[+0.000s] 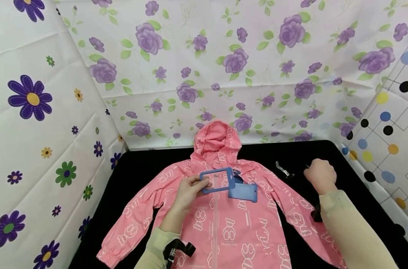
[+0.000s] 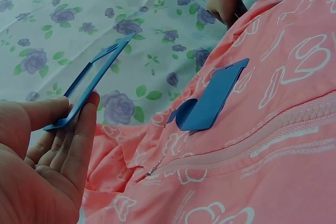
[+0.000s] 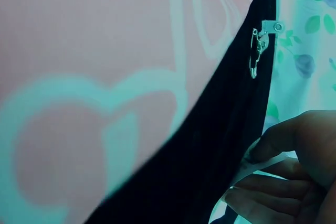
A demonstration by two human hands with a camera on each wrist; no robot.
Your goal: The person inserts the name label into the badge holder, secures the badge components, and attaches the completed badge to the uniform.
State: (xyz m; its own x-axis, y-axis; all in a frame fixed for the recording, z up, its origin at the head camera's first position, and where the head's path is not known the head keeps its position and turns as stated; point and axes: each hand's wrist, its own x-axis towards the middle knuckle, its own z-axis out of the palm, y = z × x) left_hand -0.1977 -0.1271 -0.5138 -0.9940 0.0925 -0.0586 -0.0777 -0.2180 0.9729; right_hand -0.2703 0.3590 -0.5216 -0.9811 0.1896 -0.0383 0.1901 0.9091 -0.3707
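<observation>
A blue card holder frame with an open window is pinched at one end by my left hand, above the pink jacket. The left wrist view shows the frame tilted between thumb and fingers. A flat blue card holder piece lies on the jacket's chest, touching a dark blue round piece. Off the jacket's sleeve, my right hand is low over the black table. Its thumb and fingers pinch a thin pale piece, mostly hidden by the hand; its kind is unclear.
On the black tabletop, left of my right hand, lies a clear strap clip with a metal pin. The jacket's hood reaches the table's back edge. Flower-patterned sheets hang behind and at the left; a dotted sheet hangs at the right.
</observation>
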